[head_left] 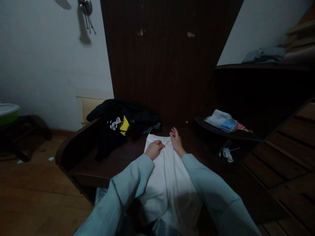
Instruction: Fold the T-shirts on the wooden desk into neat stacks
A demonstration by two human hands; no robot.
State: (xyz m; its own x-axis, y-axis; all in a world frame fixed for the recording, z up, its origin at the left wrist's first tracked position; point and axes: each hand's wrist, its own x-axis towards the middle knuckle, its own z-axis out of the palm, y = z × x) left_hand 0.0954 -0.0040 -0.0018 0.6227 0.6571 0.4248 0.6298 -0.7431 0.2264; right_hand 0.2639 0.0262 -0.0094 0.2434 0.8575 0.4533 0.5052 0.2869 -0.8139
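Observation:
A white garment (161, 177) lies lengthwise from the dark wooden bench seat down toward my lap, its straight top edge pointing away from me. Long folds run down its middle. My left hand (154, 149) is on the upper part of it, fingers bent together and pinching the cloth near the top edge. At the garment's upper right corner rests my right hand (176, 141), with its fingers stretched out and somewhat apart. Both my sleeves are light blue.
Black clothing (125, 118) with a yellow and white print lies on the bench (115, 160) to the left. On a low shelf at right sits a plastic packet (222, 121). Behind stands a dark wooden panel (167, 65). A green basin (9, 114) is at far left.

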